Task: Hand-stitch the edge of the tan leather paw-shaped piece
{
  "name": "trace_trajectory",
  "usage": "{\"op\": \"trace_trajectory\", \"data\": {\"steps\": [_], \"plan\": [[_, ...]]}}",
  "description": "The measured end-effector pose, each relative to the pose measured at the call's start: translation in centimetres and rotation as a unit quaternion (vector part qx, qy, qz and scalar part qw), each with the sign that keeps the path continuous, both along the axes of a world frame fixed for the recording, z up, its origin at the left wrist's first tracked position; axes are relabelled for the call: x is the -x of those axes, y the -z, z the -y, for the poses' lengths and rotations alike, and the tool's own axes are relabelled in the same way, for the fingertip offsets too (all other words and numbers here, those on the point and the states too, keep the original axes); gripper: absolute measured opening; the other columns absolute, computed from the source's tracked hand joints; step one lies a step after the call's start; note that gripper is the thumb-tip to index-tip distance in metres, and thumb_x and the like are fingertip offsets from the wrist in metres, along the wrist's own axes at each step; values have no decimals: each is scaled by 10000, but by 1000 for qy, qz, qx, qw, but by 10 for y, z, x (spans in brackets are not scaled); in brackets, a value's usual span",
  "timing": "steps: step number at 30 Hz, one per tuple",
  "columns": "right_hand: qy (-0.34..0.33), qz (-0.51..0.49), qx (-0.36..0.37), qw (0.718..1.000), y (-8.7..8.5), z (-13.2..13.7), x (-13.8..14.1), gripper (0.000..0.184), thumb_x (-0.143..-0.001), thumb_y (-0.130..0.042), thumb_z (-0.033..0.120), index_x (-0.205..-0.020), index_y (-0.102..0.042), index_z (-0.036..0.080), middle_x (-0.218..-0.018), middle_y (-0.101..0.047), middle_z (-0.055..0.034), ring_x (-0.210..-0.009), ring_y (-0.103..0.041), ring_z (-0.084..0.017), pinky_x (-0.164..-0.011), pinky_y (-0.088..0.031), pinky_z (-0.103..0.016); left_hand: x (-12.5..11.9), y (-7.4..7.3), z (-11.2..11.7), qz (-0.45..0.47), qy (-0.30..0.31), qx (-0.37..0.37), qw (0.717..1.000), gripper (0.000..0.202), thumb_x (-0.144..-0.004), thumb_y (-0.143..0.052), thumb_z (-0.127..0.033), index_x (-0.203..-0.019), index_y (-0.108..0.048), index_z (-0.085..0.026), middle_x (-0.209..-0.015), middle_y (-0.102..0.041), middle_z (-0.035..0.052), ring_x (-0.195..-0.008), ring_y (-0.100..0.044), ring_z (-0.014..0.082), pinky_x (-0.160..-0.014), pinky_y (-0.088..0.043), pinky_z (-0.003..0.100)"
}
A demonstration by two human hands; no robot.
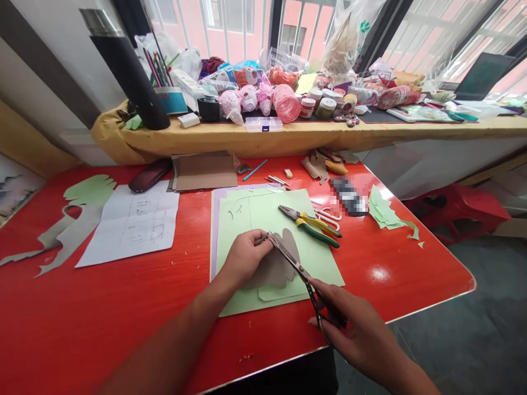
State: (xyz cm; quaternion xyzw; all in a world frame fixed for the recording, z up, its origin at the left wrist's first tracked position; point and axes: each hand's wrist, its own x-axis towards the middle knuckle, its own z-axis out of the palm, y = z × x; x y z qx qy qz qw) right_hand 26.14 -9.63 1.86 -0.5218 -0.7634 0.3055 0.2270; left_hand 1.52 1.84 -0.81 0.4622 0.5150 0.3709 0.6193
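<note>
My left hand point(246, 255) pinches a grey paper cutout point(269, 274) with rounded, finger-like lobes. Its thumb and fingertips are close to the tips of the scissors point(302, 270). My right hand point(349, 323) has its fingers in the scissors' dark handles, with the blades pointing up and left over the cutout. Whether the blades bite into the paper I cannot tell. Beneath lie light green paper sheets point(234, 302), with lilac paper point(214, 236) showing at the left edge. Pliers point(310, 226) with green and yellow handles rest on the green paper, right of the cutout.
On the red table point(164, 307) are a printed white sheet point(132, 225), a dark glasses case point(150, 175), brown cardboard point(206, 171) and green paper scraps point(382, 208). A black thermos point(132, 77) and several paint jars point(325, 107) stand on the crowded sill behind.
</note>
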Motion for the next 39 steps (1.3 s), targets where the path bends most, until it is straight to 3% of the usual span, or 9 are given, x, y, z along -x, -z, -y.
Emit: {"op": "trace_trajectory", "data": {"steps": [3, 6, 11, 16, 21, 30, 39], "plan": [[21, 5, -34, 999, 7, 1, 1, 564, -960, -634, 257, -1506, -503, 306, -1002, -751, -46, -687, -688, -158, -612, -582, -239, 1, 0, 0, 7, -3, 6, 1000, 397, -789, -737, -553, -821, -669, -164, -732, -625, -5, -656, -497, 139, -613, -349, 257], [17, 15, -49, 999, 15, 2, 1, 565, -971, -621, 260, -1518, -483, 297, -1074, -754, -66, -795, -731, -183, -693, -609, -263, 2, 0, 1, 5, -3, 3, 1000, 401, -795, -744, -562, -812, -663, -170, -707, -594, -15, -632, -463, 129, -594, -326, 256], [1, 48, -90, 995, 25, 5, 0, 577, -991, -571, 233, -1554, -452, 276, -955, -739, -59, -765, -728, -190, -645, -593, -262, 3, -1, 1, -1, -1, 1, 1000, 391, -794, -743, -564, -776, -656, -183, -664, -560, -30, -601, -432, 122, -575, -309, 259], [-15, 61, -125, 990, 22, 7, -2, 605, -1001, -534, 190, -1582, -403, 302, -932, -717, -48, -673, -677, -173, -615, -555, -273, 3, -2, 1, -1, -7, 12, 1000, 395, -795, -743, -567, -795, -662, -180, -654, -550, -28, -583, -414, 119, -559, -294, 257], [-25, 81, -140, 987, 21, 7, -4, 618, -1002, -508, 181, -1597, -384, 292, -940, -718, -52, -706, -684, -180, -613, -540, -274, 4, -1, 1, 15, -12, 11, 1000, 359, -809, -748, -526, -825, -678, -174, -667, -554, -31, -581, -387, 106, -561, -282, 252], [-46, 113, -138, 983, 14, -11, -7, 591, -980, -502, 169, -1561, -444, 264, -948, -733, -62, -737, -706, -186, -618, -554, -272, 2, -4, -1, 16, -38, -18, 999, 322, -825, -738, -499, -837, -715, -178, -736, -619, -12, -625, -446, 119, -604, -344, 256], [-77, 127, -155, 977, 18, -28, -9, 576, -1005, -477, 163, -1571, -423, 252, -920, -710, -51, -694, -663, -174, -581, -504, -260, 5, -6, -6, -1, -55, -40, 998, 315, -865, -701, -493, -907, -754, -186, -819, -688, 17, -690, -525, 147, -636, -390, 267]]}}
